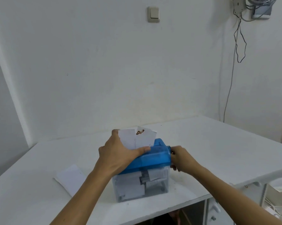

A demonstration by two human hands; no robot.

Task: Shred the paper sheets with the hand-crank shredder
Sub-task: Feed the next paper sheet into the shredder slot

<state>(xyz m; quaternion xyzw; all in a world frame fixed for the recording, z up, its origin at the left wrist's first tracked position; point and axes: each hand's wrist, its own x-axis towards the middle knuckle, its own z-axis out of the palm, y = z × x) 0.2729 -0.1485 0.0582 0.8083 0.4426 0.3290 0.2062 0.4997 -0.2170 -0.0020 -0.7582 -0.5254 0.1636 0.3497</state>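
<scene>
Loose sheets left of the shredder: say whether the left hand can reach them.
Probably yes: the loose sheets lie uncovered close by, though the left hand is busy holding paper in the shredder.

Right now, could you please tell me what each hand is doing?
Left hand: holds the paper sheets upright in the shredder.
Right hand: curled round the crank, mostly hidden.

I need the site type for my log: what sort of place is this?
Likely a plain office or workroom: white desk holding a hand-crank shredder, wall light switch, loose cables hanging in the corner.
</scene>
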